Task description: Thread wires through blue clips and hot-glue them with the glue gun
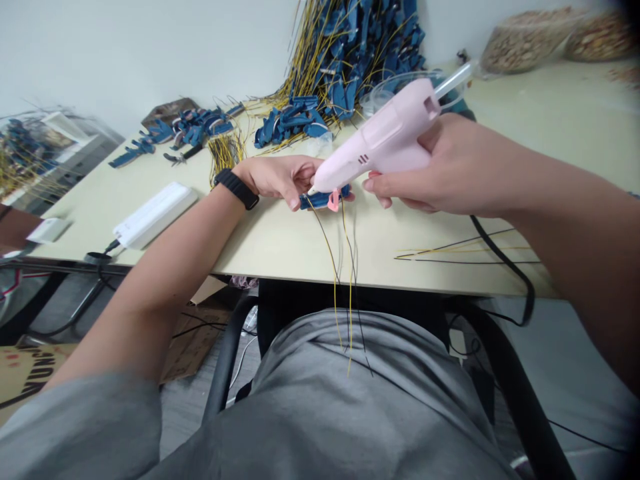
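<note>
My left hand [277,180], with a black watch strap [237,188] on its wrist, pinches a small blue wired piece [315,201] at the table's near edge. Thin yellow and black wires [340,247] trail from that piece over the edge and down toward my lap. A pink clip [333,199] sits on the blue piece. My right hand [425,167] grips a pink hot glue gun [380,133], with a glue stick showing at its back end. The gun's tip is at the blue piece, close to my left fingers, and the contact point is partly hidden.
Heaps of blue pieces with yellow wires [345,60] fill the back of the pale table [280,240]. A white power brick [153,215] lies left, a black cable [505,267] runs off the near edge, and loose wires [465,248] lie right. Bags of wood chips [525,40] stand far right.
</note>
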A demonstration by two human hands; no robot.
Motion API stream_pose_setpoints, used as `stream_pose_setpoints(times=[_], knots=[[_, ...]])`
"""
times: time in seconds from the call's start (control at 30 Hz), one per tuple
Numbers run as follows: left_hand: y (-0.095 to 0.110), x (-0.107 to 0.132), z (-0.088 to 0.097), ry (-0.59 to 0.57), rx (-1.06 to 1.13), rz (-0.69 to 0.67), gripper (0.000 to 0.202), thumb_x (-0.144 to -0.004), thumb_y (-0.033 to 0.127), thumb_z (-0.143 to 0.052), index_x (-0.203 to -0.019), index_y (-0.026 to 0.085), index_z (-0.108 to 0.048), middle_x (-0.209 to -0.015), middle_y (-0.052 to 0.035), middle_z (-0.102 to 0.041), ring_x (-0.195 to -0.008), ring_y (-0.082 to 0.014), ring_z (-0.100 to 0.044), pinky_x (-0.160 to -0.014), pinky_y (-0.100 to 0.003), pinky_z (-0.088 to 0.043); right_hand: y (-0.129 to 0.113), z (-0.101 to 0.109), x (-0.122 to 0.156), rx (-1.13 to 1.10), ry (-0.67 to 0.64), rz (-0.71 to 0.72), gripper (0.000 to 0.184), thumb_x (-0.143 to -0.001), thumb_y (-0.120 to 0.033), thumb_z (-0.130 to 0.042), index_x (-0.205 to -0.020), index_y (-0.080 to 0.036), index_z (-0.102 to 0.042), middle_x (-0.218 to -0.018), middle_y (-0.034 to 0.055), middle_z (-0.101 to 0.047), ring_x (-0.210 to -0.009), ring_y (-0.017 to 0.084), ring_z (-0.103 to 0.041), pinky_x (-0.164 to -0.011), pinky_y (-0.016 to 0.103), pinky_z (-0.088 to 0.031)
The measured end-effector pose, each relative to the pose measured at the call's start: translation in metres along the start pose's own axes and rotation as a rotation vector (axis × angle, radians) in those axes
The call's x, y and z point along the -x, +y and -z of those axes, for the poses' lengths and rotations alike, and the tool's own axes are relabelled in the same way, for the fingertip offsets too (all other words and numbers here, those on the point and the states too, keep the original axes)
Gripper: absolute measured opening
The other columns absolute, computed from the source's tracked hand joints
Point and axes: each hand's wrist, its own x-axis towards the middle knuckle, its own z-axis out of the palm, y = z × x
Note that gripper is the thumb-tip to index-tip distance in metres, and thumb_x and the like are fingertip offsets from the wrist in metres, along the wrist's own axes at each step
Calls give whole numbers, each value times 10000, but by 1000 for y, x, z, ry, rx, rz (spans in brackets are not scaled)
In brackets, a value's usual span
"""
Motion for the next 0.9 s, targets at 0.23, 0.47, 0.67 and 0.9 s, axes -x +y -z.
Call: stream_pose_setpoints(times=[0.23,0.47,0.67,0.9], knots=[[-2,-3,10,-125,49,28,1022,-433,530,-1308,-1331,217,-933,-1242,-145,-972,-1516,-475,-844,-1426,-598,-600,0,-1,-4,27,19,-37,330,-1152,-234,-866,-836,-257,-770,-720,13,-649,-630,168,-525,-638,383,-388],[-3,0,11,-117,73,29,1032,-393,477,-1317,-1327,262,-935,-1183,-75,-967,-1348,-413,-893,-1336,-546,-649,5,-2,-5,42,27,4,302,-1160,-284,-915,-894,-261,-774,-687,-7,-602,-607,157,-512,-600,361,-386],[-2,2,7,-68,133,53,1142,-360,465,-1303,-1413,248,-918,-1378,-98,-971,-1287,-364,-852,-1320,-577,-664,-5,-1,-6,24,7,-79,308,-1157,-171,-857,-878,-253,-758,-649,-39,-595,-568,134,-484,-587,342,-371],[14,8,-4,-11,79,81,1121,-406,384,-1298,-1436,215,-889,-1434,-148,-945,-1230,-379,-916,-1276,-557,-684,3,-6,-6,5,41,-22,353,-1168,-205,-867,-840,-261,-750,-645,-25,-578,-556,146,-463,-570,364,-337]])
